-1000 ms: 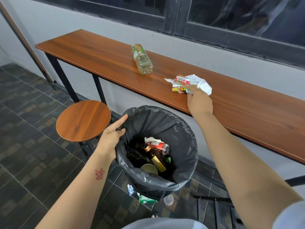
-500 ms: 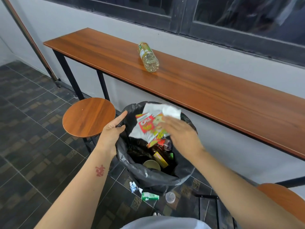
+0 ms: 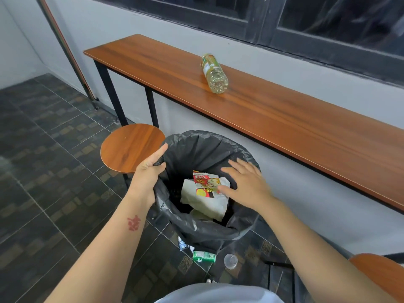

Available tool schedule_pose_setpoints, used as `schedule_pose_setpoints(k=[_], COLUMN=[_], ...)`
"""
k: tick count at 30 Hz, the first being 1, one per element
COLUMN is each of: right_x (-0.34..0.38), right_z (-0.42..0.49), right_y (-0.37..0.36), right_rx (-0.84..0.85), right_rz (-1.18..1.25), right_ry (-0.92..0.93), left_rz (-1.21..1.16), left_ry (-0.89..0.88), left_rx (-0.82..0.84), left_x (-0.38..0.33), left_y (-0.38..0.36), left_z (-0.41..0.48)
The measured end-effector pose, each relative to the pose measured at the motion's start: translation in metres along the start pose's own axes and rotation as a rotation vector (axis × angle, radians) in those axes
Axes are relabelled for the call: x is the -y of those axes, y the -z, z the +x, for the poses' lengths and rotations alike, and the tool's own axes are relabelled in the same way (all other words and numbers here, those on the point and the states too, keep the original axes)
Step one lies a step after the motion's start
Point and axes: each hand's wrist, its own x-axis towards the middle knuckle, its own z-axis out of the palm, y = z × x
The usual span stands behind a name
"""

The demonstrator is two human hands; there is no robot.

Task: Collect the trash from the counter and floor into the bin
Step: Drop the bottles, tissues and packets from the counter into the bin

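Hovering right grip point(image 3: 247, 184), spread, over bin point(image 3: 207, 234) | pinching liner rim point(image 3: 218, 137) with left grip point(image 3: 148, 171) | noting bottle point(image 3: 214, 73) lying on bench point(image 3: 306, 127) at 12 o'clock, axis 11-to-5, nearer right grip.

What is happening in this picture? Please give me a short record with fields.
Left hand: grips the rim of the black-lined bin
Right hand: open, fingers spread over the bin
In bin: snack wrappers on top
Counter: plastic bottle lying on its side
Floor by bin: green can, clear plastic container, small wrapper
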Motion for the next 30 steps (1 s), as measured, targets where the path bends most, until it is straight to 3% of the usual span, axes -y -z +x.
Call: schedule_pose_setpoints(k=[4, 8, 11, 17, 30], right_x=[-0.016, -0.016, -0.006, 0.017, 0.082], right_z=[-0.001, 0.007, 0.018, 0.045, 0.134], right_y=[0.003, -0.004, -0.010, -0.004, 0.007], right_rx=[-0.143, -0.083, -0.157, -0.200, -0.224], right_rz=[0.018, 0.460, 0.675, 0.760, 0.777], right_ry=[-0.187, -0.267, -0.245, -0.202, -0.198], left_rz=[-0.030, -0.056, -0.063, -0.093, -0.020], left_ry=[-0.016, -0.025, -0.035, -0.060, -0.062], left_rx=[-0.063, -0.103, -0.135, -0.203, -0.170], left_x=[-0.004, -0.004, -0.001, -0.012, -0.037], left_y=[0.004, 0.007, 0.012, 0.027, 0.106], left_z=[-0.001, 0.000, 0.001, 0.009, 0.096])
